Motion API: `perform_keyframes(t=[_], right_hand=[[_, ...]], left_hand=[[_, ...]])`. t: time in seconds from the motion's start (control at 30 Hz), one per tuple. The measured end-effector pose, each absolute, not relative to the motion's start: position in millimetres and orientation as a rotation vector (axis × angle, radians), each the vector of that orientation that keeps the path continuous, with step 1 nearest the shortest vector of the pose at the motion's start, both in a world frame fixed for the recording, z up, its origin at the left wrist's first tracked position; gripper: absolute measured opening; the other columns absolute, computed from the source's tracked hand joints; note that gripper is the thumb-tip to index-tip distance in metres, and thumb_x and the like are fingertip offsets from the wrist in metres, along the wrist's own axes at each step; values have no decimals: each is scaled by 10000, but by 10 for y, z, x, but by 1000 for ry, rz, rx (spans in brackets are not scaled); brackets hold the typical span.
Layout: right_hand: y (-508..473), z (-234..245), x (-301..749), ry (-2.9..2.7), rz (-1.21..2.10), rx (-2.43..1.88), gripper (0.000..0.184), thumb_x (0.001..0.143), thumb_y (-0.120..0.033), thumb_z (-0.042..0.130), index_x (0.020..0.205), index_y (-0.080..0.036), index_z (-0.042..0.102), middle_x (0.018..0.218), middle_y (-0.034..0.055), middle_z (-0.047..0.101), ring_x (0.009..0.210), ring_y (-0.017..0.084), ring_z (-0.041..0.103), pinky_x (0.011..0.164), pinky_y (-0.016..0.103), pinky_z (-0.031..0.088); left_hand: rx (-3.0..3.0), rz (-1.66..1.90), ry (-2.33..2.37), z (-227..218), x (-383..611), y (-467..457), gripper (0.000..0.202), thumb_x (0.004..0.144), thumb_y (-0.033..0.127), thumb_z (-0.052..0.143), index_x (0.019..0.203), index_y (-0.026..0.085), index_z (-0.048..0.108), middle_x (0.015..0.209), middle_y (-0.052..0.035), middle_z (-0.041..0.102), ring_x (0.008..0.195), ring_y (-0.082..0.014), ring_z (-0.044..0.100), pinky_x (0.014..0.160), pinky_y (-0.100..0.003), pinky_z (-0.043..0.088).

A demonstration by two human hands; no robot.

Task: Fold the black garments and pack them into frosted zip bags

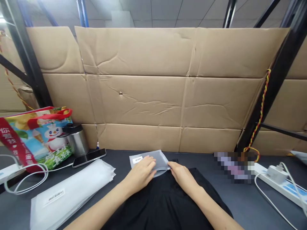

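The person's left hand [141, 172] lies flat on a frosted plastic zip bag [153, 161], its grip open with the fingers together; the right hand [183, 176] meets the bag's right edge, fingers extended, though whether that grip is clamped on the edge I cannot tell; the bag sits at the far edge of a folded black garment [163, 201], partly over it, and carries a small white barcode label [137, 159] at its left end; the garment lies on a dark tabletop [242, 204], between the forearms; to the left lies a stack of frosted bags [67, 191] with its own barcode label; beyond it are a smartphone [89, 157], a steel tumbler with a black lid [75, 139] and a colourful printed tote bag [35, 137] with red handles; a white cable [26, 182] loops beside the tote; at right sits a white power strip [279, 182] with a plugged-in charger [277, 174]; a pixelated patch [233, 167] hides whatever lies near it; corrugated cardboard sheets [141, 99] stand behind the tabletop, against black rack uprights [271, 86].
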State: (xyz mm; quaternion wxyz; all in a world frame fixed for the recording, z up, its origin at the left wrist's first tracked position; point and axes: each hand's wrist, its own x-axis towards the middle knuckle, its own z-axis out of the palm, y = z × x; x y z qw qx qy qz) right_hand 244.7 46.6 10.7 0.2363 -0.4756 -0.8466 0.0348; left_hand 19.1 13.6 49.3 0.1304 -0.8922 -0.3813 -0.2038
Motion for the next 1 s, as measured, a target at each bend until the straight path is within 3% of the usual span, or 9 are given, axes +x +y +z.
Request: perform_keyframes(t=[0.13,0.2,0.3,0.57,0.7,0.8,0.87,0.93,1.0], right_hand=[[444,140,2443,-2304,50,-1359,343,890,-117,334,1043,-198,630,944,73,697,879,203,657,753,274,461],[427,158,2442,-2313,19,-1365,332,906,-132,318,974,-196,637,894,67,696,832,199,659,713,265,456],[402,176,2433,-2332,-33,-1367,321,916,-133,316,917,-192,632,862,65,691,797,195,659,678,257,446],[410,149,2443,-2370,-156,-1388,291,912,-77,345,832,-181,605,811,59,679,763,191,663,633,248,424],[412,151,2504,-2375,-192,-1385,295,909,-67,346,789,-181,590,797,49,666,734,184,655,610,247,420],[394,170,2514,-2388,-217,-1375,288,898,-68,354,769,-180,585,749,50,652,701,191,647,613,264,440],[386,194,2488,-2391,-240,-1360,246,881,-71,380,830,-172,599,832,78,665,838,220,648,708,299,470],[394,225,2429,-2399,-281,-1299,252,845,-79,436,1032,-151,589,1104,138,631,1118,264,549,886,368,446],[425,249,2338,-2444,-315,-1159,483,801,-83,474,1281,-141,459,1383,158,445,1322,278,336,1033,436,342]], left_hand=[[-2615,-462,-1079,379,675,380,109,851,182,602,951,171,559,1004,-88,657,1042,-270,589,924,-401,454],[-2596,-421,-1099,304,833,458,55,868,127,545,905,161,568,915,-89,662,932,-271,621,841,-407,483],[-2567,-385,-1127,229,925,483,155,885,57,450,914,143,575,875,-107,655,867,-274,631,770,-405,496],[-2597,-294,-1029,300,351,213,265,904,31,384,1047,174,555,1198,-137,592,1203,-289,495,978,-449,418],[-2526,-195,-1049,346,-239,-15,315,865,-7,364,1033,164,568,1226,-127,587,1212,-276,500,1019,-436,405],[-2506,-249,-1105,358,-494,-133,271,890,53,374,985,181,593,1179,-96,620,1171,-247,537,1073,-438,346],[-2516,-375,-1187,364,-499,-133,230,926,149,398,1048,189,589,1187,-82,621,1198,-243,511,1105,-459,287],[-2525,-491,-1292,373,-399,-56,295,953,235,398,1217,185,521,1285,-83,569,1272,-248,433,1115,-481,249],[-2560,-540,-1382,380,-253,85,394,981,277,353,1361,187,401,1399,-77,469,1339,-242,335,1114,-491,232]])
